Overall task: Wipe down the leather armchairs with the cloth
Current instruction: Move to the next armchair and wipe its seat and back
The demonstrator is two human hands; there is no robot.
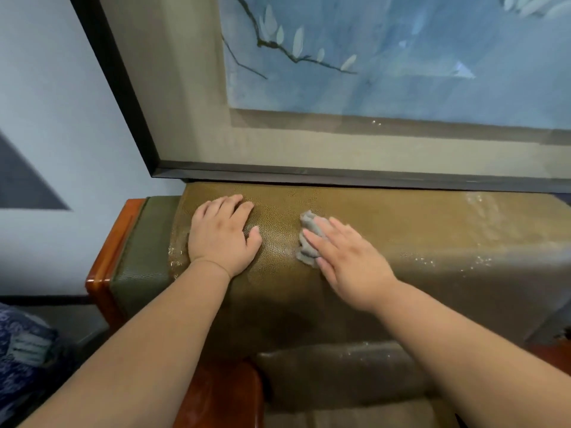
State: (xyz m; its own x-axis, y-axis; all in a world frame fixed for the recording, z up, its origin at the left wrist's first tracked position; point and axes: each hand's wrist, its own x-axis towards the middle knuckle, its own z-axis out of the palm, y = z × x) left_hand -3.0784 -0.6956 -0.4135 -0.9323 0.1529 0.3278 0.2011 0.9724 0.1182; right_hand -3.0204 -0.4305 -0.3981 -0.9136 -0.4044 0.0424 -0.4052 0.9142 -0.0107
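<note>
Most of the grey cloth (309,236) was hidden under the right hand (346,261), which lay flat with straight fingers and pressed it on the top of the chair (417,239) back. The left hand (221,239) lay flat on the leather too, just beside it, holding nothing. A big picture (355,88) in a black frame stood right behind the chair, cut off at the top, and a blue thing (21,350) at the bottom left was too blurry to tell.
</note>
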